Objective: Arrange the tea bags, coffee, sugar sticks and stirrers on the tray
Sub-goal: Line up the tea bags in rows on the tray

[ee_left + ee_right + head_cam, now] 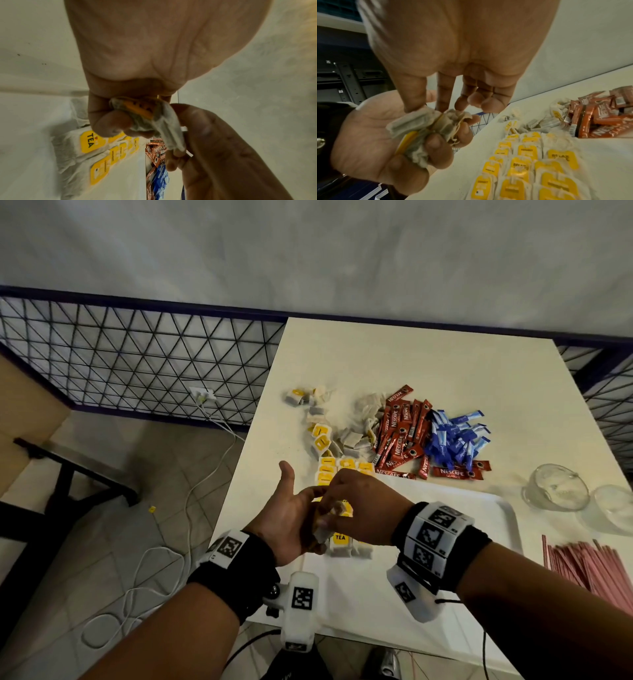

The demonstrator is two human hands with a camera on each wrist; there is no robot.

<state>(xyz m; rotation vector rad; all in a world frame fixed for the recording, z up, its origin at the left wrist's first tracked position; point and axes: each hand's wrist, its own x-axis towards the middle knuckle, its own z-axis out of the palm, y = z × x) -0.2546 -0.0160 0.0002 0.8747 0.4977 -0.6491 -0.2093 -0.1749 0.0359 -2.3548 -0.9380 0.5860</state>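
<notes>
Head view: left hand (286,520) cups a bunch of tea bags (323,534) over the tray (507,515) — right hand (356,501) pinches one. Left wrist: fingers (109,124) curled round the bunch. Right wrist: thumb and forefinger grip a bag; rows of tea bags (527,169) lie on the tray.

Yellow-tagged tea bags (327,470), red coffee sachets (399,436)

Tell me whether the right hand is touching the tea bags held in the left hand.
Touching: the right wrist view shows the right hand's thumb pressing the tea bags.
</notes>
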